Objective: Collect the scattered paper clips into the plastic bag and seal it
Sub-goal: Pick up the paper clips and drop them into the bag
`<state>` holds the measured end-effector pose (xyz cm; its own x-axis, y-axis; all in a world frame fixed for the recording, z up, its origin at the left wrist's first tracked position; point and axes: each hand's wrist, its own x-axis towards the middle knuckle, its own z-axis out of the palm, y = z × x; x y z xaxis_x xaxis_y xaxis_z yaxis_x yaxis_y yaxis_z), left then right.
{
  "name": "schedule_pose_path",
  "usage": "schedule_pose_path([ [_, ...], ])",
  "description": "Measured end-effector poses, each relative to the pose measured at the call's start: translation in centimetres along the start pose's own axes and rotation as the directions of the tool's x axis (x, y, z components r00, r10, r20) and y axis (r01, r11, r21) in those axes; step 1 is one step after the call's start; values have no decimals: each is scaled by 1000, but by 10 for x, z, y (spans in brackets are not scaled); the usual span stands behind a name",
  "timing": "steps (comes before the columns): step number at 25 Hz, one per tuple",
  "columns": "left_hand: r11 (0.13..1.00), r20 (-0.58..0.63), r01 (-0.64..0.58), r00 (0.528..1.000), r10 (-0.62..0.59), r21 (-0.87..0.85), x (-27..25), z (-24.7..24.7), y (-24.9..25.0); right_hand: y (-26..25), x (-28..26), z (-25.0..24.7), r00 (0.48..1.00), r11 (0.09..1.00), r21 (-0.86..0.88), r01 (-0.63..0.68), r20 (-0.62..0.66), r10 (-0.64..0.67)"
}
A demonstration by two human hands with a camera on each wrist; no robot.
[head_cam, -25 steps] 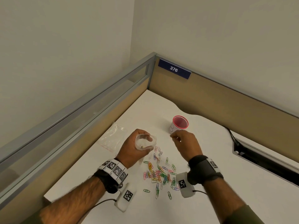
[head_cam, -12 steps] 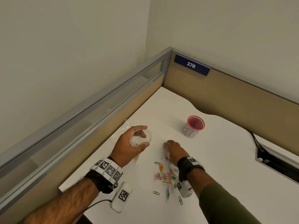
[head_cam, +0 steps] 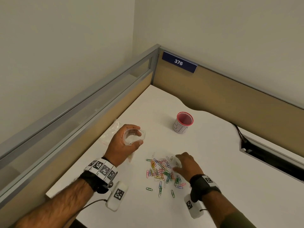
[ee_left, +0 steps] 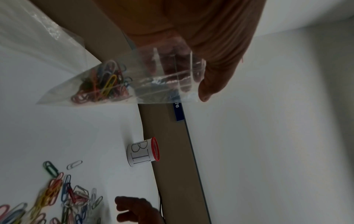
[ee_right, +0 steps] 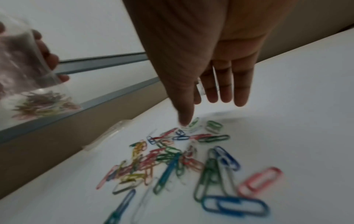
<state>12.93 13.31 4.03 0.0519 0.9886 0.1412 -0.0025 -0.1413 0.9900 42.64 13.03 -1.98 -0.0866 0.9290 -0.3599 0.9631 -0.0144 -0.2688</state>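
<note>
Desk: a white desk in a cubicle corner, with tan partition panels along its two far edges.
Loose paper clips: a scatter of coloured paper clips (green, blue, red, pink, yellow, white) lying flat on the desk; this pile is the landmark for everything below. A few single clips lie apart on its near side.
Right hand: at the right edge of the pile, palm down. Its fingers are straight and held together, gripping nothing; the thumb tip reaches down to a green clip at the pile's far edge, though whether it touches is unclear.
Left hand: left of the pile and raised above the desk. Its fingers are curled round the mouth of the plastic bag, holding it open upward.
Plastic bag: clear, hanging from the left hand, left of the pile. A bunch of coloured clips already sits in its lower corner.
Second bag: another clear plastic bag lies flat on the desk, beyond the left hand and left of the pile, near the left partition.
Cup: a white cup with a red rim and hand-drawn letters on its side stands upright, well beyond the pile.
Number plate: a dark blue plate reading 376 sits on the far partition, beyond the cup.
</note>
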Motion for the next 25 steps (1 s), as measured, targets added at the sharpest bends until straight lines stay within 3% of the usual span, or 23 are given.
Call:
schedule_pose_path([
  [3,1000,2,11,1000,-11,-2,3,7,-2,-3,-5,12,994,999,-30,-41,99,43],
  [9,1000,11,13,1000,-12,-14,9,16,-6,-30,7,23,998,998,-40,56,20,-55],
  [14,1000,37,11,999,-11,-1,13,21,-7,-48,13,28,981,985,-108,134,153,-117],
  [18,1000,37,3,999,-3,7,17,25,-7,-47,12,36,982,966,-179,188,30,-186],
  [25,999,52,11,999,-13,41,20,33,-8,-40,9,32,985,960,-235,152,-41,-167],
])
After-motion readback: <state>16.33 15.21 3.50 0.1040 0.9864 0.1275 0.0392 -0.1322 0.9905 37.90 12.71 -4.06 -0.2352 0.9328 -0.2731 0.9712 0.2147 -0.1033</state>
